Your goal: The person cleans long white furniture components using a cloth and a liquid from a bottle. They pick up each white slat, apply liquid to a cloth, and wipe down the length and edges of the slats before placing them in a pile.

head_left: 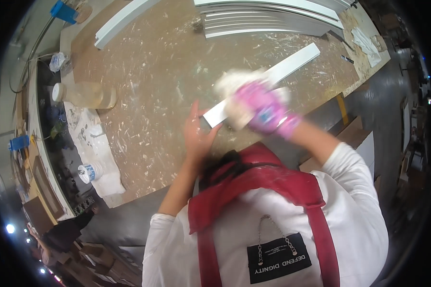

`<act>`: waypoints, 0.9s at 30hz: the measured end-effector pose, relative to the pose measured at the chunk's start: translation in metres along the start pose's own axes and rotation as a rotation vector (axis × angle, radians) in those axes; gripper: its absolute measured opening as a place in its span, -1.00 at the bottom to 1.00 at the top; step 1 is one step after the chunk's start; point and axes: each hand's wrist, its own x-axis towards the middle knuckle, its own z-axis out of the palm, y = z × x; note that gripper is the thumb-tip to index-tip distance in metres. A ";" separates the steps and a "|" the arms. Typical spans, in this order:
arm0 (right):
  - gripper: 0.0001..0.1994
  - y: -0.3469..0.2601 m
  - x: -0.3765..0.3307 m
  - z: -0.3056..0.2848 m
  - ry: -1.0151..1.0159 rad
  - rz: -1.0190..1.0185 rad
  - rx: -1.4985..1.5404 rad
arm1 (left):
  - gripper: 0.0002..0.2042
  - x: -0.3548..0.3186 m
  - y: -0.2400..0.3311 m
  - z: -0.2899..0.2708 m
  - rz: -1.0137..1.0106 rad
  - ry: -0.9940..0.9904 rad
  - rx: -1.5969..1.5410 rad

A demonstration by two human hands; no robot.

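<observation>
A long white strip [293, 64] with a lengthwise groove lies slantwise on the worktable. My bare left hand [199, 133] grips its near end, with the thumb on one side and the fingers on the other. On my right hand [265, 109] is a pink glove with a blue mark, smeared by motion. That hand is closed on a bunched off-white cloth [238, 87], which lies over the middle of the strip and hides that part of it.
The brown worktable [153, 86] is scuffed with white marks. Stacked white strips [254, 21] lie at the far side, another white strip [122, 21] at far left. A jar of cloudy liquid [88, 95] and a small white tub [90, 172] sit left. A crumpled white cloth [365, 45] lies far right.
</observation>
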 end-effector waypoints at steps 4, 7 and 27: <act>-0.75 -0.033 0.018 -0.024 0.125 -0.090 0.394 | -0.17 0.000 -0.008 -0.007 -0.005 0.006 -0.119; -0.68 0.053 -0.014 0.010 0.052 0.273 0.432 | -0.15 0.001 0.006 -0.006 0.031 0.018 -0.057; -0.74 0.035 -0.005 0.035 0.444 0.438 0.270 | -0.50 -0.001 0.008 -0.010 0.036 -0.070 0.200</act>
